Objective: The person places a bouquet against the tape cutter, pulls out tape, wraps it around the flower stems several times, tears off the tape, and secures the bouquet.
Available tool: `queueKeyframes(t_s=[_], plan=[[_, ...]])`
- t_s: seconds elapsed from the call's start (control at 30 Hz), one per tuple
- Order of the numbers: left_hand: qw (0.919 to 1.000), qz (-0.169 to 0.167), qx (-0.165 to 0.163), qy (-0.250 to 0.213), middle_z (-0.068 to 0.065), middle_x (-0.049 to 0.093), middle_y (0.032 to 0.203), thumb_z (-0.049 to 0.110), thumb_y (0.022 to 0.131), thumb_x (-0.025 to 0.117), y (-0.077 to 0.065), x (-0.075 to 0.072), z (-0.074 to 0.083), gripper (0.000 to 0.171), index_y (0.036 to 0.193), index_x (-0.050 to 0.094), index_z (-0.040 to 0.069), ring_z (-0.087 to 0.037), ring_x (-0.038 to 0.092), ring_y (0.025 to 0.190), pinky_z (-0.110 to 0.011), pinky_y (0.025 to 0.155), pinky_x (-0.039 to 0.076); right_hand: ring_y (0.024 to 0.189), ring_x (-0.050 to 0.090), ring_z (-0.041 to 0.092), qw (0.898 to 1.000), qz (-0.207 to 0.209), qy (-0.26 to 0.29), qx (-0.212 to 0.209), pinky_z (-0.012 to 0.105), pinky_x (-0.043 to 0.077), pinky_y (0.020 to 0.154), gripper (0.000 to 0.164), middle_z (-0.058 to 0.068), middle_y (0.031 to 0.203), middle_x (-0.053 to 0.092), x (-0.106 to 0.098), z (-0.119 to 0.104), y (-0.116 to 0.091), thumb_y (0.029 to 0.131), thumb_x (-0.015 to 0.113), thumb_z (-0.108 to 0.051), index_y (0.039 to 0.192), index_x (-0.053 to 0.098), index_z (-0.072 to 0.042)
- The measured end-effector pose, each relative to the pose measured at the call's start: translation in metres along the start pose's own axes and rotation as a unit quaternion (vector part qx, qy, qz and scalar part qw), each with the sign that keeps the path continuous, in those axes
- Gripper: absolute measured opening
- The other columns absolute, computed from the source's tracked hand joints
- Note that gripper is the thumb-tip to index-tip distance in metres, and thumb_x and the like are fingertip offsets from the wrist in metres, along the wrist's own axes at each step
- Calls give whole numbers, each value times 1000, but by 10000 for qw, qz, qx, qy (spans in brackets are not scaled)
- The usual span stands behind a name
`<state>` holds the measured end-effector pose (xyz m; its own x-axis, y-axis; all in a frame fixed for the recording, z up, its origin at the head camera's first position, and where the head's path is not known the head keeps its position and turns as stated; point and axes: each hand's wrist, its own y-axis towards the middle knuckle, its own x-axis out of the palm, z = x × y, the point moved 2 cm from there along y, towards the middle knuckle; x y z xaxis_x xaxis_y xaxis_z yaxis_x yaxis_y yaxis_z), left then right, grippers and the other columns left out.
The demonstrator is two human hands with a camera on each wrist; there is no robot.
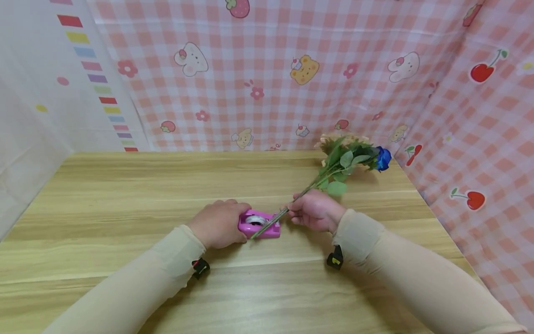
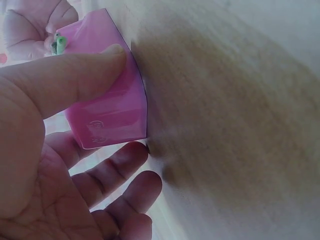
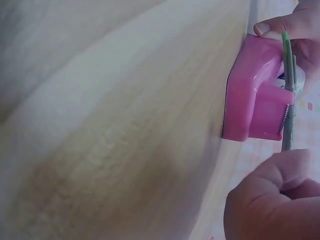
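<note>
My left hand [image 1: 219, 224] holds a pink tape dispenser [image 1: 273, 232] by its left end on the table. In the left wrist view the thumb [image 2: 95, 75] presses its side wall, with the other fingers around the far end and below. A roll of clear tape [image 1: 253, 219] sits inside. Between thumb and fingers, my right hand [image 1: 315, 211] pinches a bundle of flower stems [image 1: 303, 191]. Their cut green ends [image 3: 286, 42] cross over the dispenser, close above its toothed cutting edge in the right wrist view. Green leaves and a blue rose [image 1: 383, 158] spread toward the back right.
The wood-grain table [image 1: 125, 204] runs back to a pink checked cloth [image 1: 258, 60]. Similar cloth [image 1: 492, 153] hangs along the right side, and a pale cloth [image 1: 37, 93] on the left. Peach-coloured blooms [image 1: 352, 138] lie behind the leaves. Each wrist carries a small black camera [image 1: 335, 258].
</note>
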<state>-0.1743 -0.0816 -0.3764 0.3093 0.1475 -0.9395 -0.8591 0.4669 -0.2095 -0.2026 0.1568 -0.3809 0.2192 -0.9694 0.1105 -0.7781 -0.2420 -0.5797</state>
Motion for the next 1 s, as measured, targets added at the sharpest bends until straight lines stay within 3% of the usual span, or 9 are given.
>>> queueKeyframes(t_s=[0.07,0.13,0.2,0.33,0.47,0.57,0.73,1.0], plan=[[10000,-7,-13,-4,-5,69,127,38,87,85,0,0,0,67,146,60,17,-30,64,113,-50,102,52,72,60,9,9998,-10,174,20,21,55,68,57,9,106,69,0,-1,-1,100,46,9,151,20,1],[10000,-10,-17,1,-6,69,127,38,87,85,0,-1,1,68,146,60,17,-30,64,112,-50,102,52,73,59,10,9993,-87,371,39,22,56,71,59,9,111,65,2,-1,-1,100,43,8,153,18,3],[10000,-14,-21,0,-6,69,127,38,87,85,0,-1,1,68,146,60,17,-30,64,112,-50,102,52,75,59,11,9985,-158,519,33,23,57,73,46,9,107,63,4,-2,0,101,43,4,145,32,6],[10000,-18,-13,10,-6,68,128,38,87,85,0,-1,2,68,147,59,16,-31,64,114,-50,103,51,72,58,11,9986,-81,521,30,24,58,71,8,4,88,63,7,0,3,105,51,-6,108,55,0],[10000,-10,22,62,-7,68,129,38,87,84,0,-1,2,68,146,59,16,-32,64,116,-51,105,51,70,59,12,9986,221,465,107,25,59,69,14,4,79,62,7,5,5,104,61,-6,93,53,-7],[10000,-16,29,57,-6,69,128,38,88,84,0,-1,2,67,146,60,16,-32,64,116,-51,105,51,69,60,13,9990,292,281,173,25,59,66,14,4,78,62,6,8,6,104,59,-7,92,51,-8],[10000,-15,31,29,-6,69,127,38,88,84,-1,-2,2,66,145,60,16,-31,64,116,-51,104,51,66,62,12,9996,44,3,282,25,59,64,10,4,75,64,5,10,4,106,55,-11,100,58,-4],[9999,40,82,54,-5,69,123,38,86,85,0,-1,1,65,143,62,16,-31,65,112,-51,102,52,69,66,12,9995,-101,278,95,23,62,69,13,5,79,67,2,6,1,106,55,-4,94,53,-9]])
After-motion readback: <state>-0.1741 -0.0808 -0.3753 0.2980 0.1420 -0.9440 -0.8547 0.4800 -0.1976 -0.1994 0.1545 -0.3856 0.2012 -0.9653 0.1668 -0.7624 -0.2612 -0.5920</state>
